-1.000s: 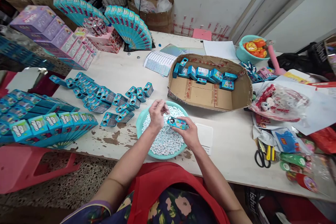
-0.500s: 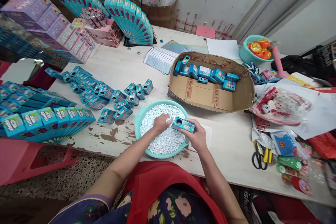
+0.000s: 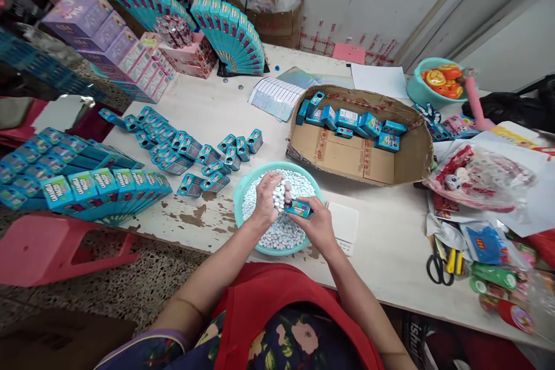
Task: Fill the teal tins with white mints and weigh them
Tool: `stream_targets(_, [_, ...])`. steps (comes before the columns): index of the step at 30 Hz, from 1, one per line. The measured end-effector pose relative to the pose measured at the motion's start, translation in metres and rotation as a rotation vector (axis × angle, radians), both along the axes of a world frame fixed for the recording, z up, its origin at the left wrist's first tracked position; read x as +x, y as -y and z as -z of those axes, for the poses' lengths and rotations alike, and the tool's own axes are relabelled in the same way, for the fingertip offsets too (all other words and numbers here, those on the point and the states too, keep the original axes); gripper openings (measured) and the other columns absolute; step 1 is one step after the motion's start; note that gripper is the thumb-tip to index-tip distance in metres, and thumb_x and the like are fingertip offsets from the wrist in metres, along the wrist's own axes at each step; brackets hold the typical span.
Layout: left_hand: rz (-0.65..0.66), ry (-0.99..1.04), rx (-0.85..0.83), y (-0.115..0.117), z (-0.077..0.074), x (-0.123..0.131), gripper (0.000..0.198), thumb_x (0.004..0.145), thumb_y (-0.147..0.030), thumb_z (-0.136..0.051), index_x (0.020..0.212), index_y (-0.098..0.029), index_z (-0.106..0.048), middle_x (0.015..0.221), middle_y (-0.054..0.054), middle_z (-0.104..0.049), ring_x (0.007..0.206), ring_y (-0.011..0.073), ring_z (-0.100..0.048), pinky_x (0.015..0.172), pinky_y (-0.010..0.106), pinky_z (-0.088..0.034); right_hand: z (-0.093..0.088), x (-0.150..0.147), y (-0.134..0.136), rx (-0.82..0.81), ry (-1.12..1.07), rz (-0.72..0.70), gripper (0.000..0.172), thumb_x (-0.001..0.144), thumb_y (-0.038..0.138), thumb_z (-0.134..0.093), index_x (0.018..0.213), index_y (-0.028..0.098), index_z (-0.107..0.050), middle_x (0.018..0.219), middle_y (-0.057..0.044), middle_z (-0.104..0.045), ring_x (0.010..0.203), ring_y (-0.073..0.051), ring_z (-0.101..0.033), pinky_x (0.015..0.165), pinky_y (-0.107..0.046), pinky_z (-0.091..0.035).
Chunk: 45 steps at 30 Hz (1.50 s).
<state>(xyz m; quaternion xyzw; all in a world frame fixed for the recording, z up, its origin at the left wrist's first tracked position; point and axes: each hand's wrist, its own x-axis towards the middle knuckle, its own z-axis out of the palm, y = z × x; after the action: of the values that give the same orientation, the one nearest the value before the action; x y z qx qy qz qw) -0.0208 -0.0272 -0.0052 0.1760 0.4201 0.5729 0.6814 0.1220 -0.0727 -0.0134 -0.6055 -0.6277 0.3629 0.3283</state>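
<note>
A turquoise basin (image 3: 238, 208) full of small white candies (image 3: 281, 238) stands at the table's front edge, before me. Over it, my left hand (image 3: 267, 199) is cupped around a handful of the candies, its fingers curled towards the box. My right hand (image 3: 318, 221) grips a small blue candy box (image 3: 299, 208) by its right end. The box is held over the basin's right side, its left end close against the handful. My left fingers partly hide that end, so its opening does not show.
Several blue boxes (image 3: 173, 150) with round holes stand to the left. A cut-down cardboard box (image 3: 347, 165) behind the basin holds more blue boxes. Right of the basin lies a white scale (image 3: 342, 225). Scissors (image 3: 440, 269) and bagged toys (image 3: 481, 176) lie farther right.
My left hand has lifted out of the candies with a handful and come up to the box. The box in my right hand has turned, and its hole no longer shows.
</note>
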Motion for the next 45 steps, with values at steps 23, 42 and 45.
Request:
stream_targets(23, [-0.034,-0.155,0.102,-0.016,0.000,0.015,0.026,0.076,-0.035,-0.066,0.066,-0.015,-0.052,0.060,-0.001,-0.056,0.054,0.0094,-0.057,0.052,0.019,-0.042,0.002,-0.009,-0.011,-0.012,-0.057,0.058,0.035,0.067,0.030,-0.077,0.099,0.023,-0.066,0.094,-0.002,-0.064,0.092,-0.019,-0.060,0.083,-0.032,-0.045])
stream_targets(42, [-0.081,-0.272,0.076,-0.018,0.003,0.017,0.024,0.072,-0.035,-0.071,0.075,-0.016,-0.058,0.053,-0.005,-0.048,0.042,0.0047,-0.042,0.040,0.016,-0.031,0.000,-0.016,-0.013,0.042,-0.093,0.074,0.031,0.070,0.027,-0.075,0.099,0.023,-0.064,0.094,-0.002,-0.063,0.092,-0.019,-0.059,0.083,-0.032,-0.045])
stream_targets(45, [-0.097,-0.239,0.075,-0.018,-0.002,0.017,0.026,0.074,-0.039,-0.070,0.075,-0.017,-0.057,0.051,-0.006,-0.045,0.039,0.0044,-0.039,0.037,0.016,-0.027,0.001,-0.011,-0.011,0.059,-0.136,0.073,0.034,0.069,0.030,-0.076,0.100,0.023,-0.064,0.095,-0.003,-0.063,0.093,-0.019,-0.059,0.084,-0.032,-0.045])
